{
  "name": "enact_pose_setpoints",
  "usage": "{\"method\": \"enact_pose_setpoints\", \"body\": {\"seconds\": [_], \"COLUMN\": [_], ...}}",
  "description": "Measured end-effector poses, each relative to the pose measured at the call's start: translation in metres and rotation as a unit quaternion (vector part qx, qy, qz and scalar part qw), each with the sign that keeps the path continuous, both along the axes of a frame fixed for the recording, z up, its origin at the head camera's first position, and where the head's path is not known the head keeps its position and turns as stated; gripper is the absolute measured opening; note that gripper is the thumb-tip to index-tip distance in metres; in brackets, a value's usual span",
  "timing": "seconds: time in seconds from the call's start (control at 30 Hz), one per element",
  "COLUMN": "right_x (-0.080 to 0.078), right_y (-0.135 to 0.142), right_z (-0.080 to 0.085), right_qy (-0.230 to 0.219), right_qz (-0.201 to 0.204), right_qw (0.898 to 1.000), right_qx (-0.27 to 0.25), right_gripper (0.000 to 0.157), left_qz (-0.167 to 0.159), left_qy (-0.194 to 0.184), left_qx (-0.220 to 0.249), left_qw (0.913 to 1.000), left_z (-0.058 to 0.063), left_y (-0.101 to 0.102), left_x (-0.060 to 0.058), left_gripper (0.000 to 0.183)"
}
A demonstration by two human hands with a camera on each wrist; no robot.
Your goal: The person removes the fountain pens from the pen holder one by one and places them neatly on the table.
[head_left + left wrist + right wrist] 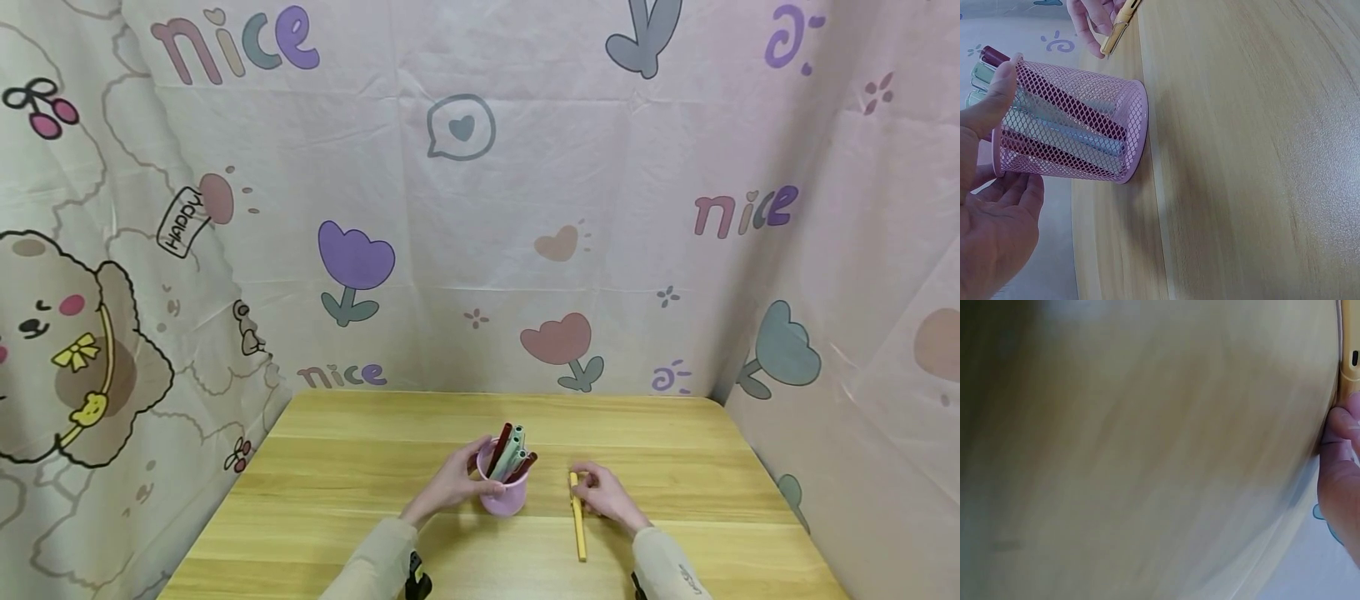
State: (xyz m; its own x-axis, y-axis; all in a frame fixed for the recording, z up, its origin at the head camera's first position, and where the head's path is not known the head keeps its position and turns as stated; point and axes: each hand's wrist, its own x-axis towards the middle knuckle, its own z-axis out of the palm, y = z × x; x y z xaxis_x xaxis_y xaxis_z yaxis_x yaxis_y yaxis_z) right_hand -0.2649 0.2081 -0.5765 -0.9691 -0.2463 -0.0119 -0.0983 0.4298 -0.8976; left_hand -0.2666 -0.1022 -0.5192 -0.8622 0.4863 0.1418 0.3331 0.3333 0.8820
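A pink mesh pen cup (504, 502) stands upright near the middle of the table, and my left hand (454, 477) grips it around the rim. The thumb (999, 94) lies over the near side of the rim. Dark red pens (498, 450) and pale green pens (512, 450) stick out of the cup's top. To the right of the cup, my right hand (604, 493) pinches a yellow pen (578, 529) near its far end. The pen's clip shows in the left wrist view. Only part of the right hand (1341, 469) appears in the right wrist view.
The wooden table (337, 467) runs back to a printed curtain (465, 250). More printed cloth hangs along the left and right sides. A dark wrist strap (417, 577) sits at my left sleeve.
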Motion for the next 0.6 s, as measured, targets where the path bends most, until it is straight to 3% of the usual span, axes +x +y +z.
{"method": "enact_pose_setpoints", "body": {"seconds": [0.6], "right_x": [0.0027], "right_y": [-0.0009], "right_z": [0.0023], "right_qy": [0.010], "right_qz": [0.003], "right_qw": [1.000], "right_qx": [0.004], "right_gripper": [0.040], "left_qz": [0.003], "left_qy": [-0.002], "left_qx": [-0.003], "left_qw": [1.0000], "left_z": [0.0004], "left_y": [0.0005], "left_x": [0.0003], "left_gripper": [0.093]}}
